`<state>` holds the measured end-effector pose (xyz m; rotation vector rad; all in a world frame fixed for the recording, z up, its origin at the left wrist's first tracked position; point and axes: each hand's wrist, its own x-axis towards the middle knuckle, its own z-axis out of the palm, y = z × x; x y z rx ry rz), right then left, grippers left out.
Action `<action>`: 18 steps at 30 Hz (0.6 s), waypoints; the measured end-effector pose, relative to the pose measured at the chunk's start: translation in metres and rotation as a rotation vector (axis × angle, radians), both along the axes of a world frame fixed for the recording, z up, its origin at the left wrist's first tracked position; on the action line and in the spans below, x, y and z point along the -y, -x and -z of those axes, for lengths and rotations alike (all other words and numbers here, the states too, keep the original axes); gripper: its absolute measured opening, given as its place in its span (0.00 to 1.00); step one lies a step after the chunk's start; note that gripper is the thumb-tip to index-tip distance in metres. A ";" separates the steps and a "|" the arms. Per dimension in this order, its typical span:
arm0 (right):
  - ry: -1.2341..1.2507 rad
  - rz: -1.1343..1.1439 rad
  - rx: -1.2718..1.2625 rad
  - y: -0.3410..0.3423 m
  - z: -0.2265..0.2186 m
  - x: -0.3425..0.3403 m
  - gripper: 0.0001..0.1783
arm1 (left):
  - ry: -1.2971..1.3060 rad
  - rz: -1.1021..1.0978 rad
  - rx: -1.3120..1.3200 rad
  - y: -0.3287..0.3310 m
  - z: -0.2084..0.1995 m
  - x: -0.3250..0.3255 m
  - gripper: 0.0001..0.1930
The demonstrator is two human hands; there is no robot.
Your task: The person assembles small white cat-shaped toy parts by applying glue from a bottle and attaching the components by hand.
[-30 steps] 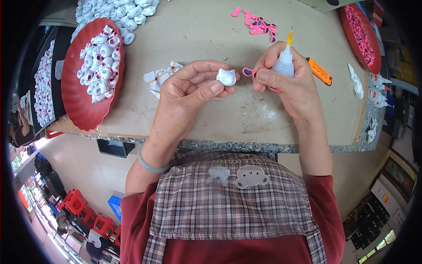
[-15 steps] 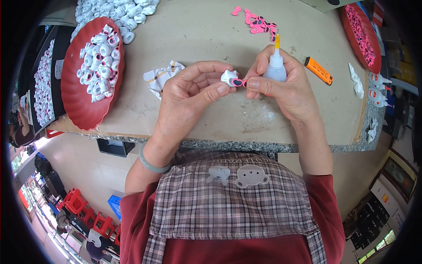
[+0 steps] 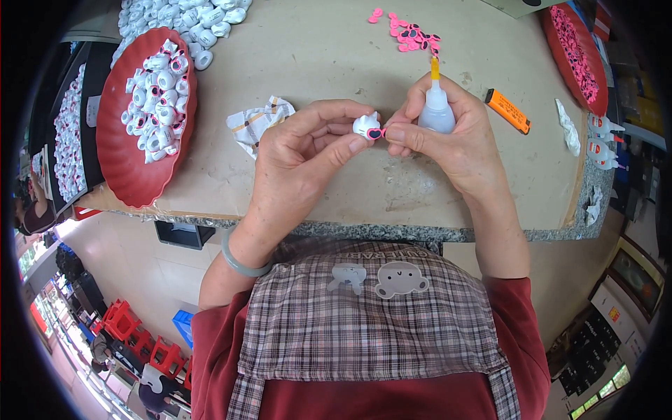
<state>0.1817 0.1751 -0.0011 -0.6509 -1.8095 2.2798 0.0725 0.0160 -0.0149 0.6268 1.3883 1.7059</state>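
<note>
Between thumb and fingers, my left hand (image 3: 297, 152) pinches a small white animal-head figurine (image 3: 364, 124). Tiny pink sunglasses (image 3: 375, 134) with dark lenses lie against the figurine's front. My right hand (image 3: 458, 154) grips a translucent squeeze bottle (image 3: 437, 117) with a yellow needle tip pointing away from me. The thumb and fingertip of that same hand pinch together at the right end of the sunglasses, hiding it. Both hands meet above the table, almost touching.
A red scalloped dish (image 3: 112, 140) at left holds finished-looking white figurines; more white pieces (image 3: 210, 31) are heaped behind it. Loose pink sunglasses (image 3: 413, 36) lie at the back. A checked cloth (image 3: 245, 129), an orange box cutter (image 3: 507, 112) and a red dish (image 3: 595, 101) flank the hands.
The pink sunglasses have come closer against the figurine's front, and the figurine has turned slightly. My right hand and the bottle have shifted a little left.
</note>
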 end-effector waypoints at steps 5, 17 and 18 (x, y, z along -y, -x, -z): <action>-0.079 0.061 0.042 0.002 -0.004 0.008 0.10 | 0.028 -0.039 -0.149 -0.002 0.002 0.000 0.13; -0.701 0.122 0.006 0.001 0.001 0.020 0.13 | 0.009 -0.066 -0.216 -0.002 0.003 -0.003 0.13; -0.739 0.142 -0.019 0.001 0.002 0.020 0.14 | -0.009 -0.062 -0.211 -0.002 0.003 -0.003 0.14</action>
